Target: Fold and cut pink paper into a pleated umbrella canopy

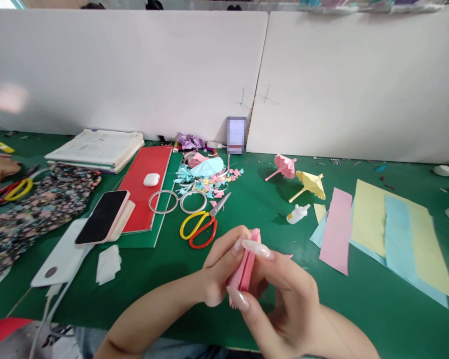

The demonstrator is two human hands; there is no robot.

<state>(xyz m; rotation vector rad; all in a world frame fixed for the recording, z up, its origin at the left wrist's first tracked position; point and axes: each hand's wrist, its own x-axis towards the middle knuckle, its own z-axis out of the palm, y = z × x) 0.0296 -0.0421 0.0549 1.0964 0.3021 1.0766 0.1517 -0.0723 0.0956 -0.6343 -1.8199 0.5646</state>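
Note:
A folded stack of pink paper (246, 271) stands on edge between my hands, above the green table. My left hand (221, 264) is closed around its left side. On the right side, the thumb and fingers of my right hand (284, 291) pinch it near its top and bottom. Scissors (208, 223) with yellow and red handles lie open just beyond my left hand. Farther back are a pink paper umbrella (283, 166), a yellow paper umbrella (311, 185) and a small white bottle (298, 214).
Pink, yellow and blue paper sheets (366, 219) lie right. Tape rings (193, 202) and paper scraps (209, 174) sit behind the scissors. Left are a phone (103, 218), a red folder (144, 174), floral fabric (56, 204) and another person's hand (2, 165).

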